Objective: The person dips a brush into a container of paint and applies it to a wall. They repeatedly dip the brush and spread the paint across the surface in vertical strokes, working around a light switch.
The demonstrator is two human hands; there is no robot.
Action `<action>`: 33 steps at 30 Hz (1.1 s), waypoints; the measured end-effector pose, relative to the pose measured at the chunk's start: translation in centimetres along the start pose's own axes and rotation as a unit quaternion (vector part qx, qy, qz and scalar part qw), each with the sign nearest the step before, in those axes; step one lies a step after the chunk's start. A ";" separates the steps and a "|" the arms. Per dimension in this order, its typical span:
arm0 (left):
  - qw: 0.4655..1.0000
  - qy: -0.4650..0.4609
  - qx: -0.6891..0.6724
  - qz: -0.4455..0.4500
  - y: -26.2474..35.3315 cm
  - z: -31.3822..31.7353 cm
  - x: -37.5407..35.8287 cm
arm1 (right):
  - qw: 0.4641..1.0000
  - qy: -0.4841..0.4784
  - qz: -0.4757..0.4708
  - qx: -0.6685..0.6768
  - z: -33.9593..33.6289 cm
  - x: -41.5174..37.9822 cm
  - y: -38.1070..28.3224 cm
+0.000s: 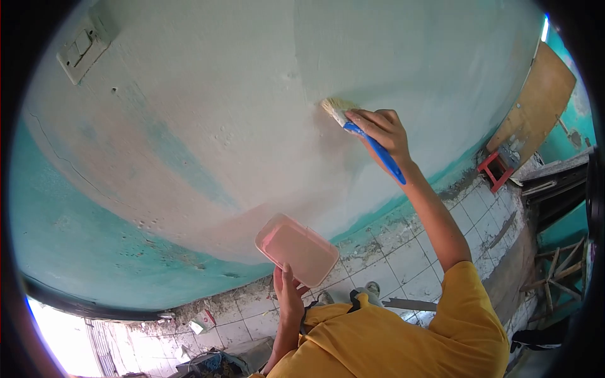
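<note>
My right hand (386, 131) grips a paintbrush (378, 151) with a blue handle and pale bristles. The bristles rest against the wall (252, 94), which has a whitish upper area and bare turquoise lower down. Below and to the left, my left hand (289, 291) holds a pink plastic tub (299, 249) by its near edge, thumb over the rim and fingers underneath. The tub is tilted, and what it contains is hard to make out. A pinkish patch shows on the wall just behind the tub.
A light switch (83, 48) is set in the wall at upper left. A red stool (495, 171) stands at right by a leaning brown board (535, 104). Dark planks (558, 189) and a wooden frame (558, 274) are at far right. Debris lies along the tiled floor (403, 264).
</note>
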State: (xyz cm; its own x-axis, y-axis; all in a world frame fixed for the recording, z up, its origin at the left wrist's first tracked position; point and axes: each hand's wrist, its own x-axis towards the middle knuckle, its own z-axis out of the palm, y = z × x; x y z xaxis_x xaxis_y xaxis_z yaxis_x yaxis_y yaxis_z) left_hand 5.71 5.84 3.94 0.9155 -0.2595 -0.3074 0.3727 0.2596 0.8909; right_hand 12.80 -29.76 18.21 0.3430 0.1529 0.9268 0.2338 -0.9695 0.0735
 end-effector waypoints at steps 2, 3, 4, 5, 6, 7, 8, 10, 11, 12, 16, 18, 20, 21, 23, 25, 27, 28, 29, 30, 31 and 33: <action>1.000 0.000 0.002 -0.015 -0.1 -0.4 -0.1 | 0.999 -0.029 0.026 -0.012 1.6 -3.7 -0.5; 1.000 0.000 0.003 -0.015 -0.1 -0.6 -0.1 | 0.997 -0.057 0.051 -0.025 2.7 -6.5 -1.0; 1.000 0.001 -0.002 -0.012 -0.1 -0.8 0.0 | 0.993 -0.102 0.055 0.001 3.9 -9.5 -1.4; 1.000 0.001 -0.007 -0.009 -0.2 -0.9 -0.1 | 0.989 -0.130 0.067 0.016 5.2 -13.0 -2.0; 1.000 0.000 -0.008 -0.010 -0.2 -1.2 -0.2 | 0.976 -0.202 0.078 0.026 5.8 -15.7 -2.4; 1.000 -0.004 -0.007 -0.011 0.0 -1.5 -0.2 | 0.970 -0.226 0.078 0.032 6.0 -17.5 -2.9; 1.000 -0.008 -0.006 -0.010 0.1 -1.7 -0.1 | 0.965 -0.249 0.077 0.037 6.0 -18.2 -3.2; 1.000 -0.008 -0.010 -0.002 0.4 -2.0 -0.1 | 0.967 -0.246 0.056 0.036 5.7 -17.2 -1.9; 1.000 -0.006 -0.012 0.003 0.5 -2.1 -0.3 | 0.968 -0.244 0.037 0.036 5.7 -16.4 -0.9; 1.000 -0.007 -0.011 0.000 0.6 -2.3 -0.4 | 0.977 -0.213 0.016 0.024 4.8 -13.5 0.0; 1.000 0.000 -0.002 -0.022 0.5 -3.1 -0.4 | 0.999 -0.047 -0.021 0.013 0.4 -1.6 0.5; 1.000 0.001 -0.001 -0.024 0.3 -3.6 -0.3 | 1.000 0.004 -0.007 -0.030 0.5 -1.0 -0.3; 0.999 0.003 -0.005 -0.034 0.1 -4.2 -0.2 | 0.999 -0.022 0.007 -0.049 2.4 -4.6 -0.7; 0.999 0.002 -0.002 -0.033 0.2 -4.5 -0.2 | 0.996 -0.050 0.016 -0.065 3.9 -7.6 -0.9; 0.999 0.000 0.000 -0.042 0.3 -4.9 -0.3 | 0.989 -0.136 0.052 -0.014 6.8 -15.4 -2.0; 0.999 0.003 0.009 -0.048 0.1 -5.4 -0.2 | 0.956 -0.277 0.095 -0.007 8.2 -21.3 -3.6; 0.998 0.006 0.021 -0.056 0.2 -5.8 -0.2 | 0.958 -0.237 0.155 0.049 8.2 -23.3 -5.6; 0.998 -0.005 0.019 -0.052 0.4 -5.7 -0.2 | 0.953 -0.195 0.208 0.104 8.2 -23.7 -6.3; 0.998 -0.015 0.017 -0.051 0.5 -5.8 -0.2 | 0.943 -0.194 0.256 0.091 8.0 -24.0 -7.1; 0.998 -0.018 0.021 -0.053 0.6 -6.0 -0.1 | 0.942 -0.193 0.261 0.088 8.0 -23.2 -7.8; 0.998 -0.021 0.020 -0.056 0.5 -6.2 0.0 | 0.938 -0.062 0.309 0.140 8.1 -21.8 -8.6; 0.998 -0.025 0.021 -0.062 0.4 -6.3 0.2 | 0.878 0.099 0.427 0.192 8.2 -18.6 -10.0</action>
State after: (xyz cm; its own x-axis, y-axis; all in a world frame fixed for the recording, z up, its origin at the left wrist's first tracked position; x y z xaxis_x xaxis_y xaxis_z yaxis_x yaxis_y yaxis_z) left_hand 7.04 11.76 2.14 0.8532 -0.3340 -0.4006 0.4756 0.1831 0.8604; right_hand 11.54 -21.39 -2.79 0.3865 -0.6716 0.6320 0.2710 -0.5724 -0.7739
